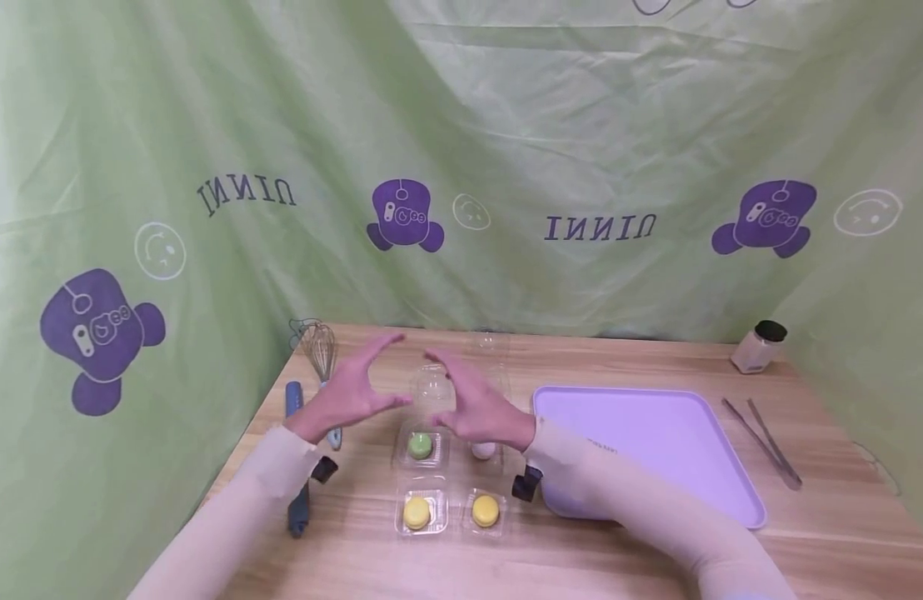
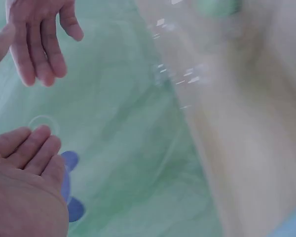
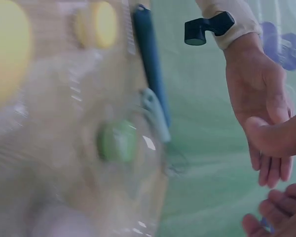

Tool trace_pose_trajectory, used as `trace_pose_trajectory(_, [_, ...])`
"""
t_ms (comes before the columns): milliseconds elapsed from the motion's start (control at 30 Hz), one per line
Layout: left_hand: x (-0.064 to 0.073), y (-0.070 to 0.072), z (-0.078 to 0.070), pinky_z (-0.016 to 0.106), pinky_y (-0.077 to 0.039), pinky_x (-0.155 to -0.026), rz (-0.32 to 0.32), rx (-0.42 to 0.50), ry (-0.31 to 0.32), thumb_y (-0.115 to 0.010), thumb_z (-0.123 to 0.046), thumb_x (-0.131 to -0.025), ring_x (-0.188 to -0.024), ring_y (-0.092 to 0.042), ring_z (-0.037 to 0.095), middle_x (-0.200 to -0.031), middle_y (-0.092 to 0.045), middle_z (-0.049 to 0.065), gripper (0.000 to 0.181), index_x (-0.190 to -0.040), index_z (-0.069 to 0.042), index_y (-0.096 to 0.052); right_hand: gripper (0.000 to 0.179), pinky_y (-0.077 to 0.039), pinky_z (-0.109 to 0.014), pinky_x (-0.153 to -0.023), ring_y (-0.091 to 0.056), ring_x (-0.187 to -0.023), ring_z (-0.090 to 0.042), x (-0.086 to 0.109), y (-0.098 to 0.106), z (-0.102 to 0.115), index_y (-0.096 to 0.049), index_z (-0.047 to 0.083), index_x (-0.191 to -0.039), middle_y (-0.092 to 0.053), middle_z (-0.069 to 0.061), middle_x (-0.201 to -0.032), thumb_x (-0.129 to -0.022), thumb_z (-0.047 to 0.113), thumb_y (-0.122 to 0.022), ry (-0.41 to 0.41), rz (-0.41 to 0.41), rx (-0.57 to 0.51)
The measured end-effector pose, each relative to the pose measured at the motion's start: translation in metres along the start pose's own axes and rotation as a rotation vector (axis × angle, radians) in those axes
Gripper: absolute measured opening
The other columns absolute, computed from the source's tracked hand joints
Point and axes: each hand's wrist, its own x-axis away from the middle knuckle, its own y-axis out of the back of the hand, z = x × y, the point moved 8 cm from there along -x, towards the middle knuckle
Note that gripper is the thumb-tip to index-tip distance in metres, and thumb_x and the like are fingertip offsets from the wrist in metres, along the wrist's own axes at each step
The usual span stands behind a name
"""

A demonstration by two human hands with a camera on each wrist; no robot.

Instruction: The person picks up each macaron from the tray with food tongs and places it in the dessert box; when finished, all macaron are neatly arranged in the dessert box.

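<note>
Here, beside one whisk [image 1: 322, 352], my left hand [image 1: 356, 392] hovers, thumb and fingers apart; lower, to its right, lie one green macaron [image 1: 420, 446] and, nearer me, the first of two yellow macarons [image 1: 416, 512]. My right hand [image 1: 482, 407], equally spread, hovers near one pale macaron [image 1: 483, 451], beyond the second yellow [image 1: 486, 511].
</note>
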Motion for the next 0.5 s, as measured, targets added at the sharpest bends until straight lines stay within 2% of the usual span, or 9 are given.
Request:
trace_pose_trajectory(133, [-0.024, 0.020, -0.009, 0.063, -0.023, -0.126, -0.039, 0.045, -0.036, -0.089, -0.043, -0.072, -0.154, -0.030, 0.033, -0.166, -0.032, 0.005, 0.111, -0.160, -0.018, -0.027, 0.103, -0.039, -0.044, -0.122, -0.039, -0.149, -0.031, -0.013, 0.032, 0.006, -0.025, 0.004, -0.158, -0.035, -0.013, -0.163, -0.074, 0.004, -0.085, 0.080, -0.123, -0.089])
trace_pose_trajectory(267, [-0.052, 0.033, -0.012, 0.061, -0.021, -0.128, -0.067, 0.088, -0.047, -0.090, -0.037, -0.072, -0.154, -0.029, 0.030, -0.166, -0.031, 0.006, 0.112, -0.161, -0.016, -0.025, 0.101, -0.033, -0.046, -0.126, -0.033, -0.153, -0.029, -0.027, 0.067, -0.002, -0.026, 0.004, -0.158, -0.032, -0.008, -0.165, -0.074, -0.003, -0.082, 0.081, -0.207, -0.198])
trace_pose_trajectory(367, [-0.074, 0.036, -0.007, 0.057, -0.023, -0.128, -0.079, 0.104, -0.033, -0.091, -0.039, -0.071, -0.154, -0.030, 0.029, -0.166, -0.032, 0.006, 0.113, -0.160, -0.017, -0.025, 0.101, -0.030, -0.047, -0.128, -0.031, -0.154, -0.029, -0.038, 0.093, -0.014, -0.025, 0.006, -0.158, -0.031, -0.006, -0.166, -0.075, -0.009, -0.079, 0.061, -0.270, -0.276])
trace_pose_trajectory(500, [-0.104, 0.030, -0.001, 0.051, -0.026, -0.129, -0.059, 0.101, -0.028, -0.090, -0.043, -0.071, -0.153, -0.031, 0.030, -0.166, -0.033, 0.007, 0.115, -0.161, -0.014, -0.025, 0.099, -0.031, -0.046, -0.128, -0.030, -0.154, -0.030, -0.049, 0.125, -0.033, -0.025, 0.006, -0.158, -0.031, -0.011, -0.166, -0.076, -0.014, -0.076, 0.046, -0.346, -0.332])
